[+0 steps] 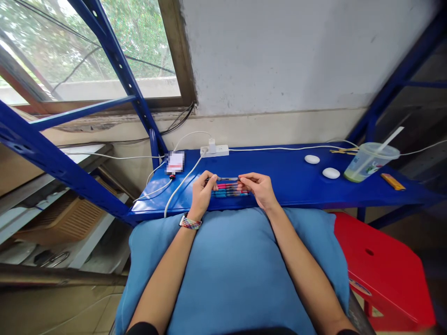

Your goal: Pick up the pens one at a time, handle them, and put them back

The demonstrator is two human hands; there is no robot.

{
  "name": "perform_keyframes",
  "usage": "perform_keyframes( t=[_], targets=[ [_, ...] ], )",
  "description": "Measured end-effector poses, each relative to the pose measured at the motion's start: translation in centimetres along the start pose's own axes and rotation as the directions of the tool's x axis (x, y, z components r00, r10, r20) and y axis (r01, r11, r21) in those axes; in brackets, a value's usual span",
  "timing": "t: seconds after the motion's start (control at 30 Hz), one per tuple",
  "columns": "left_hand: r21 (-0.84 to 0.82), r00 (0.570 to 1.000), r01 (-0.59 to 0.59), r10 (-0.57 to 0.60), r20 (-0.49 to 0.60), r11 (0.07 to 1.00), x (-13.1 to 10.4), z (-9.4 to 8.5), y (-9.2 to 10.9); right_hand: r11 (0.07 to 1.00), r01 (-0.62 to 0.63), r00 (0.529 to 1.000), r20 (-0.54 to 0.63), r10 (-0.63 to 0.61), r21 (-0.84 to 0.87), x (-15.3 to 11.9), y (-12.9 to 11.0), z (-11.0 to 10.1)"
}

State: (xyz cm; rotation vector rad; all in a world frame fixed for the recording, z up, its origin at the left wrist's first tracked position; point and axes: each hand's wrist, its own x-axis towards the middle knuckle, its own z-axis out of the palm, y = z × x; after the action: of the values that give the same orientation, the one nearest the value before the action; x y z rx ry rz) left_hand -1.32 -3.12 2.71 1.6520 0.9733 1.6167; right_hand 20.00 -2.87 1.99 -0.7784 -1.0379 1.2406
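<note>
A slim pen [228, 179] with a dark end is held level between my two hands. The fingertips of my left hand [203, 191] are closed on its left end. Those of my right hand [260, 188] pinch its right end. Just below it, several pens [228, 192], pink and teal ones among them, lie side by side on the blue shelf [265, 167]. My fingers cover parts of their ends. A multicoloured watch band [190, 223] circles my left wrist.
At the back are a white power strip [220, 150] and cables. A pixelated device [175, 162] lies left. Rightward are white oval objects [331, 173], a plastic cup [370, 162] with a straw and a yellow packet [393, 182]. A blue pillow [237, 274] fronts the shelf; a red stool [387, 270] stands right.
</note>
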Motion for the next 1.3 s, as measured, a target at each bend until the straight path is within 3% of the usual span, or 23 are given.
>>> perform_keyframes(
  t=[0.3, 0.47, 0.63, 0.87, 1.03, 1.2, 1.3],
  targets=[
    [0.035, 1.000, 0.004, -0.004, 0.001, 0.999, 0.1, -0.1, -0.1, 0.997, -0.016, 0.999, -0.041, 0.019, 0.077, 0.3, -0.2, -0.2],
    [0.148, 0.996, 0.069, -0.060, -0.067, 0.987, 0.2, -0.3, -0.6, 0.999, 0.021, 1.000, -0.003, -0.021, 0.030, 0.2, -0.2, -0.3],
    [0.039, 0.999, 0.043, -0.042, -0.027, 0.998, 0.3, -0.3, -0.4, 0.998, 0.033, 0.998, -0.046, -0.031, 0.051, 0.2, -0.2, -0.3],
    [0.092, 0.999, 0.044, -0.043, -0.014, 0.995, 0.2, -0.2, -0.3, 0.996, -0.002, 0.998, -0.062, 0.007, 0.089, 0.2, -0.3, -0.4],
    [-0.003, 0.999, -0.034, 0.033, -0.030, 0.999, 0.4, -0.2, -0.9, 0.993, -0.010, 0.993, -0.115, 0.024, 0.121, 0.3, -0.3, -0.5],
    [0.086, 0.997, 0.069, -0.066, -0.029, 0.994, 0.5, -0.5, -1.4, 0.989, -0.029, 0.993, -0.113, 0.046, 0.146, 0.5, -0.2, -0.8],
    [0.027, 0.994, 0.102, -0.101, -0.030, 0.994, 0.5, -0.4, -1.2, 0.987, -0.038, 0.992, -0.112, 0.055, 0.153, 0.5, -0.2, -0.8]
  ],
)
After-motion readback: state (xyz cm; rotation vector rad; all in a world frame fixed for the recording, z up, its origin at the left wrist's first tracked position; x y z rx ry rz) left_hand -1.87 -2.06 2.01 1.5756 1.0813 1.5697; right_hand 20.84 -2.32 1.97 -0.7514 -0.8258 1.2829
